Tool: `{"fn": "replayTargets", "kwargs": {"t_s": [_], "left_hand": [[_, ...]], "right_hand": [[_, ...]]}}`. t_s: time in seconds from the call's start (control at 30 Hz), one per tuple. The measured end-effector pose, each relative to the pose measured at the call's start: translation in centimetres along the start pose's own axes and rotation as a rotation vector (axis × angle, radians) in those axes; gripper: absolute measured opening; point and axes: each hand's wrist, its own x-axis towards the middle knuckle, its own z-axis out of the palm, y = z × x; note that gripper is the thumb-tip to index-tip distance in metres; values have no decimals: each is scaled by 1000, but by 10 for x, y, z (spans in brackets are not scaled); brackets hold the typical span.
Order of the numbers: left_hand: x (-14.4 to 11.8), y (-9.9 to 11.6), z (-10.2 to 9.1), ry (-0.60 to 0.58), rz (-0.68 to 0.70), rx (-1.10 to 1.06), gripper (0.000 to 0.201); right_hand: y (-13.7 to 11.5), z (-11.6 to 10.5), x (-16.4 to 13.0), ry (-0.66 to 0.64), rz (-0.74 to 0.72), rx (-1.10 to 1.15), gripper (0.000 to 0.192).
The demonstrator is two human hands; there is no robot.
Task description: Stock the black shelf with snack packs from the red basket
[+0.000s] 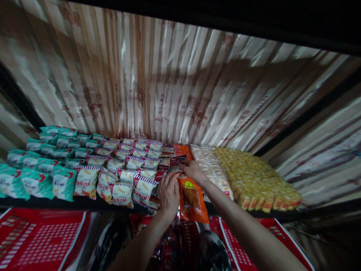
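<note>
My left hand point(169, 192) is curled over the dark packets at the shelf front, its fingertips meeting those of my right hand. What it grips is hidden under the fingers. My right hand point(193, 171) reaches in from the right, fingers closed at the lower edge of a dark red snack packet point(176, 159). Just below my hands, an orange snack packet point(192, 201) with a yellow label hangs over the shelf's front edge. Further back, another orange packet point(182, 149) lies on the shelf. White snack bags point(143, 189) with striped tops stand left of my left hand.
Teal snack bags point(36, 182) fill the shelf's left end. Right of my hands lie rows of clear-wrapped white packs point(210, 163) and yellow packs point(254, 178). Red baskets point(53, 233) stand below the shelf edge. Pleated printed sheeting point(169, 82) covers the back.
</note>
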Motion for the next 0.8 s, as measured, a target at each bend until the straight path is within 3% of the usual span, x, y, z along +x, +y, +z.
{"fn": "replayTargets", "kwargs": {"t_s": [0.37, 0.57, 0.8], "left_hand": [[7, 2, 1, 27, -92, -122, 29], [9, 0, 2, 9, -68, -97, 30], [12, -6, 3, 19, -35, -33, 30]], "right_hand": [[2, -7, -1, -7, 43, 144, 22], [11, -3, 1, 17, 40, 210, 23], [-1, -3, 1, -4, 45, 205, 27]]}}
